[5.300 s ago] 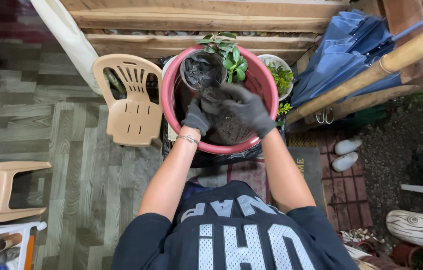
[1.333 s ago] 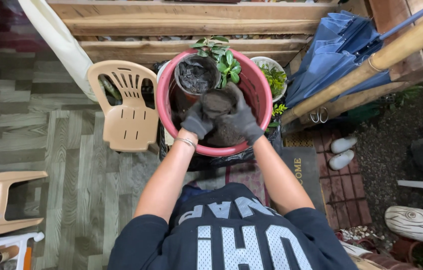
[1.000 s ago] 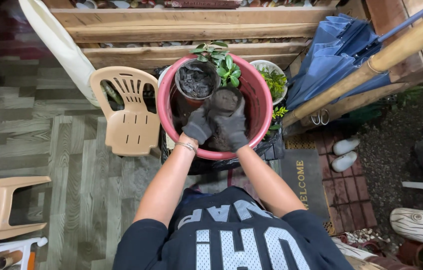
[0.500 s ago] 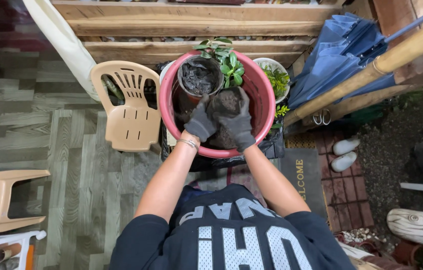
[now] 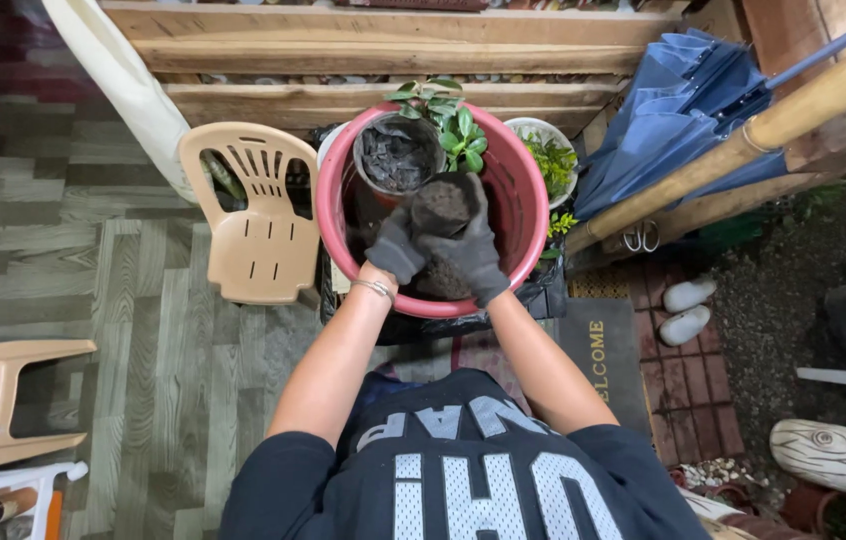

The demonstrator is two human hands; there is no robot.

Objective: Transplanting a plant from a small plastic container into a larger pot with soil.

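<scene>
Seen from overhead, a person's gloved left hand point(image 5: 398, 245) and right hand point(image 5: 473, 255) close together around a small dark pot packed with soil point(image 5: 441, 205), cupping it from both sides above a large round pink plastic basin point(image 5: 523, 190) at the upper centre of the frame, apparently so that loose earth drops into the basin. A second, clear round pot of dark soil point(image 5: 398, 155) sits inside by the far rim, beside a green leafy plant point(image 5: 458, 135). A beige plastic chair point(image 5: 261, 215) stands just left; a folded blue umbrella point(image 5: 688, 115) leans at upper right.
</scene>
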